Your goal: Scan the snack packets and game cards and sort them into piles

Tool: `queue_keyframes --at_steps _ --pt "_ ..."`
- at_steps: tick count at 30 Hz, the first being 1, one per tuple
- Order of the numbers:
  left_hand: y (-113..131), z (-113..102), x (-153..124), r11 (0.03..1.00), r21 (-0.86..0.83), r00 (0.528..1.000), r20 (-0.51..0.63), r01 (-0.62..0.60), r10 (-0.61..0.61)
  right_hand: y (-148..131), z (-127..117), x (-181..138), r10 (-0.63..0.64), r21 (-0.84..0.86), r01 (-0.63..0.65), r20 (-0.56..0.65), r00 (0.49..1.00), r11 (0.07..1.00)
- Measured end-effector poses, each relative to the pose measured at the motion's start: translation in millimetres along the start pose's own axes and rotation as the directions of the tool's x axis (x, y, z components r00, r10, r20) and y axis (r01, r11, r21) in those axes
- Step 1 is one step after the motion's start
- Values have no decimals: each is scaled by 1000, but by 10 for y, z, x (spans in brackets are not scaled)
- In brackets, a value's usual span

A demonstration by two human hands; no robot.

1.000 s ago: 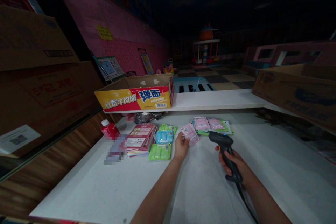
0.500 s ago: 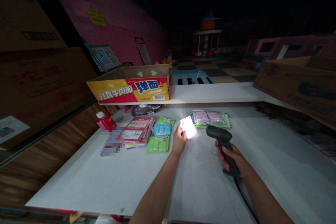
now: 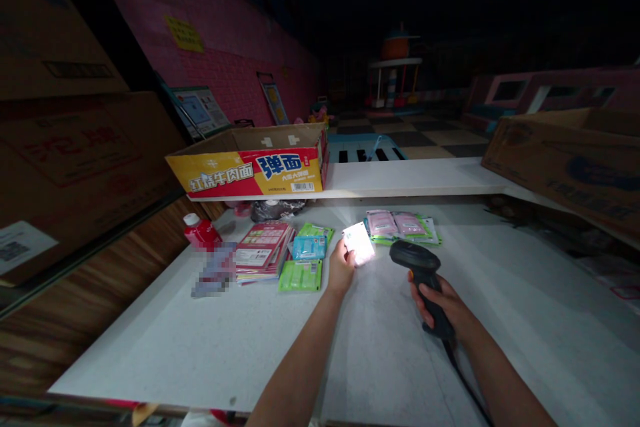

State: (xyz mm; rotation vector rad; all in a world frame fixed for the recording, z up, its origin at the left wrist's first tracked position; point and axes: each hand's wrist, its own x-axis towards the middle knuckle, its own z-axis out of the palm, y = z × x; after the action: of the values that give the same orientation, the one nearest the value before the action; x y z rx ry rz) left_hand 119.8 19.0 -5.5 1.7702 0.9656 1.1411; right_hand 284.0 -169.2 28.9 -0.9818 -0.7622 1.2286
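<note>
Small packet [image 3: 360, 242], lit glaring white, slanted; black corded scanner [image 3: 425, 275] to its right, head facing packet.

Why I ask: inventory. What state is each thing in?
Pale rectangular plastic packet: in left hand, brightly lit
Black pistol-shaped plastic scanner: in right hand
Red plastic bottle: capped
Yellow-red rectangular cardboard box: open
Right brown rectangular cardboard box: open
Red rectangular paper booklets: stacked
Pink rectangular plastic packets: flat
Green rectangular plastic packets: flat
Blue rectangular plastic packet: flat
</note>
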Motion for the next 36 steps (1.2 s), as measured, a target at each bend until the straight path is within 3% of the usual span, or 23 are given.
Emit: queue_keyframes --at_steps 19,31,36 --pt "-30 17 -8 1000 -8 1000 -8 1 -1 2 14 -42 -24 -72 25 13 1000 997" --pt "77 3 -63 1000 -5 999 -31 -24 23 28 25 -53 -15 -52 16 5 1000 999" --pt "107 9 -99 997 53 998 22 -60 59 21 31 -57 -19 -60 20 17 1000 998"
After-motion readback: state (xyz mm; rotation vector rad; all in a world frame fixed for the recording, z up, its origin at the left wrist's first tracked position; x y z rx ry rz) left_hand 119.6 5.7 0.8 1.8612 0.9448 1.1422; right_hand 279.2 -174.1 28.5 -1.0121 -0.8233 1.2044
